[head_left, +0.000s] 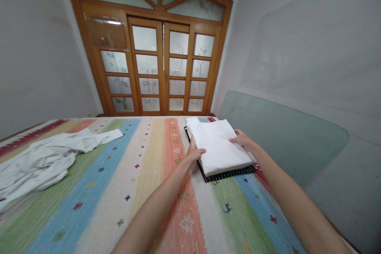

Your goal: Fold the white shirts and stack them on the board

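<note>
A folded white cloth (pixel 218 147) lies on top of a folded dark striped cloth (pixel 228 174) at the far right of a striped, many-coloured bed cover (pixel 154 190). My left hand (pixel 194 153) grips the white cloth's left edge, thumb on top and fingers tucked beneath. My right hand (pixel 242 139) rests on its right edge, fingers curled over the fabric. Both forearms reach out from the bottom of the view.
A crumpled white garment (pixel 44 160) lies spread at the left of the bed. Wooden doors with frosted glass panes (pixel 154 67) stand beyond the bed. A grey wall with a green lower panel (pixel 282 135) runs close along the right side.
</note>
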Action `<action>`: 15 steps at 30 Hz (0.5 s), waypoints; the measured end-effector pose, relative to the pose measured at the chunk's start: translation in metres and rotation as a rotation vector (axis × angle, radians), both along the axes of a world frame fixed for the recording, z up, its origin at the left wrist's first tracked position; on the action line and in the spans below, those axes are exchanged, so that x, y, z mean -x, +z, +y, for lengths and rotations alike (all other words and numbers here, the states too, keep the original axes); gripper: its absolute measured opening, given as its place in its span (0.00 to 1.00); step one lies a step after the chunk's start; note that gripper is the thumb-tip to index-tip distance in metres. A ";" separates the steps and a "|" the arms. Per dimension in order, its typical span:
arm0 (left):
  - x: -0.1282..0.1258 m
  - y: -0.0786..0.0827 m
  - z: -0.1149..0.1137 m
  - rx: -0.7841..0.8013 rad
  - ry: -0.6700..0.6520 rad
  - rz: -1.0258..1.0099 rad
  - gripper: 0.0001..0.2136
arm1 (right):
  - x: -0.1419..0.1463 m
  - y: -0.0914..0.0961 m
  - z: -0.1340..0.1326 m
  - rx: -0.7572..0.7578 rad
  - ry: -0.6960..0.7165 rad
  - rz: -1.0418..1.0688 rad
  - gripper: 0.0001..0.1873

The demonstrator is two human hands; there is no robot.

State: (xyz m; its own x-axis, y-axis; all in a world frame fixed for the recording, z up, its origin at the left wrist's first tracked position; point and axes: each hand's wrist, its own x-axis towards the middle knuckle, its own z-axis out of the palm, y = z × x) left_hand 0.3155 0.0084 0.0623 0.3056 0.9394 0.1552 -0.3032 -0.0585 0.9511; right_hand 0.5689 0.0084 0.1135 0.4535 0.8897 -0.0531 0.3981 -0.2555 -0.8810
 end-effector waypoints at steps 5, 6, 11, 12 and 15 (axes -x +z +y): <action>0.001 -0.017 0.001 -0.096 0.031 0.111 0.49 | 0.000 -0.022 0.005 0.019 -0.008 -0.022 0.28; 0.001 -0.019 0.002 -0.100 0.027 0.142 0.48 | -0.001 -0.023 0.006 0.025 -0.017 -0.020 0.28; 0.003 -0.020 0.007 -0.020 0.002 0.306 0.43 | -0.004 -0.026 0.007 0.041 -0.076 0.062 0.28; 0.004 -0.020 0.008 -0.001 0.008 0.332 0.43 | -0.004 -0.026 0.008 0.041 -0.105 0.061 0.28; 0.004 -0.018 0.012 0.048 0.039 0.401 0.44 | -0.005 -0.031 0.013 0.056 -0.225 -0.068 0.29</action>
State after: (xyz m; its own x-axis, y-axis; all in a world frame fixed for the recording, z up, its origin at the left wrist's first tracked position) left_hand 0.3120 0.0206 0.0440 0.2965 0.9549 -0.0137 0.0938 -0.0149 0.9955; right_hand 0.5735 0.0216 0.0824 0.6443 0.7622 -0.0619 0.3839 -0.3924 -0.8359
